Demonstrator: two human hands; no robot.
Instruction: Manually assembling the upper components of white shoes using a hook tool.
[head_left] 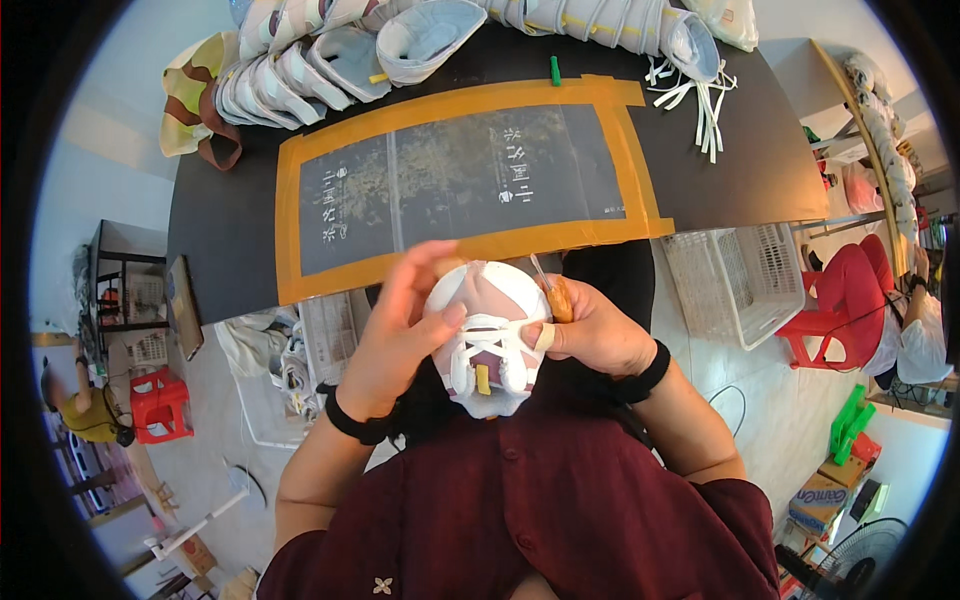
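A white and pale pink shoe upper (482, 295) with white laces and a small yellow tag is held up in front of my chest. My right hand (602, 325) grips its right side, thumb on the lacing area, with a beige wrap round the thumb. The same hand also holds a wooden-handled awl (560, 300), its thin metal shaft pointing up past the toe. My left hand (395, 325) is at the upper's left side, fingers stretched and apart, slightly blurred. Its thumb lies against the upper; I cannot tell whether its fingertips touch.
A dark table (715, 185) ahead bears a grey sheet (450, 170) edged with orange tape. Along its far side lie stacked shoe uppers (345, 65), white lace ends (708, 115) and a green tool (555, 70). Crates (735, 285) and red stools (160, 405) stand around.
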